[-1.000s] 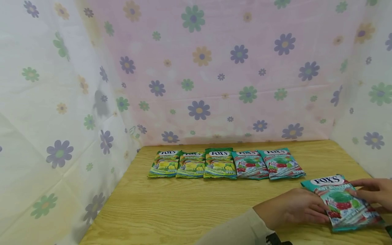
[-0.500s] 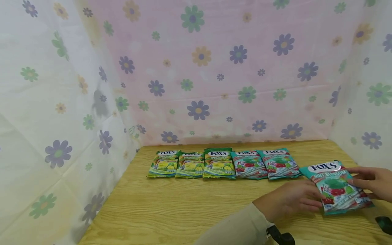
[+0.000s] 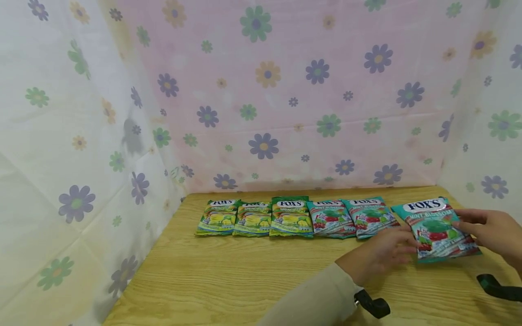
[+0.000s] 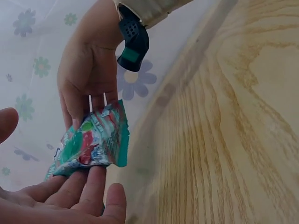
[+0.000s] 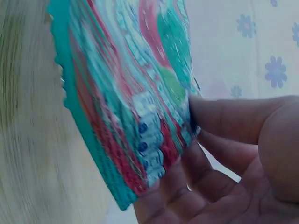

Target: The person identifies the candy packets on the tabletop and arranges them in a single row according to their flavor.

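A teal Fox's Mint Blossom candy bag [image 3: 438,231] is held up over the table's right side, its lower edge tilted. My right hand [image 3: 489,231] pinches the bag's right edge, thumb on the front and fingers behind, as the right wrist view shows at the thumb [image 5: 229,119]. At the bag's left side is my left hand [image 3: 383,251], fingers extended. In the left wrist view its fingertips [image 4: 96,179] lie right at the bag's edge, while the thumb [image 4: 7,123] stands away from it.
Left of the held bag, a row along the back of the wooden table [image 3: 228,280] has three yellow-green Fox's Spring Tea bags [image 3: 253,220] and two teal Mint Blossom bags [image 3: 332,220]. Flowered cloth [image 3: 265,113] walls the back and sides.
The bag has risen and moved back and left toward the end of the row, carried by my right hand. My left hand has moved up alongside, its fingers loosening from the bag's edge.
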A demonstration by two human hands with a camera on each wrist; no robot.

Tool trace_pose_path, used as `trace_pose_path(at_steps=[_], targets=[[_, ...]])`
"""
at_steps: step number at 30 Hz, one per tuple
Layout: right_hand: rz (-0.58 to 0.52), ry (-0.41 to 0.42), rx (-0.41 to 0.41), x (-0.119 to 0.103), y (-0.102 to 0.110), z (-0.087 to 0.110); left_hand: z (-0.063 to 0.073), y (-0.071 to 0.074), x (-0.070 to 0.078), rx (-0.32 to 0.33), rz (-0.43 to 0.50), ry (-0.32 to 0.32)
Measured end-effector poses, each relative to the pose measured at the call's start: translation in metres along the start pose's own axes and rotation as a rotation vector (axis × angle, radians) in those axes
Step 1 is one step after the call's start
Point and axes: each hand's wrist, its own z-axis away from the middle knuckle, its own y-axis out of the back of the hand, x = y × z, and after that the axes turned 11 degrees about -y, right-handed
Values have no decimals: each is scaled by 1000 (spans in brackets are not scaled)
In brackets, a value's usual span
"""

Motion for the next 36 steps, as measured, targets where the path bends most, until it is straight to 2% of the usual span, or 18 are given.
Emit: trace_pose_path(at_steps=[4, 10, 16, 20, 24, 28, 32, 36], targets=[[-8, 25, 66, -9, -5, 1, -3, 2, -1, 24, 38, -46], [-19, 15, 101, -16, -8, 0, -10, 8, -3, 37, 95, -121], [-148, -9, 121, -20, -10, -6, -17, 10, 0, 34, 120, -175], [-222, -25, 160, -25, -13, -9, -21, 9, 2, 30, 137, -193], [-287, -76, 175, -29, -18, -13, -25, 9, 5, 21, 118, -202], [-353, -123, 184, -28, -24, -18, -29, 9, 5, 13, 99, -184], [-494, -137, 169, -24, -30, -25, -35, 9, 5, 14, 92, -184], [-796, -77, 69, -18, -37, -29, -43, 10, 5, 16, 68, -185]])
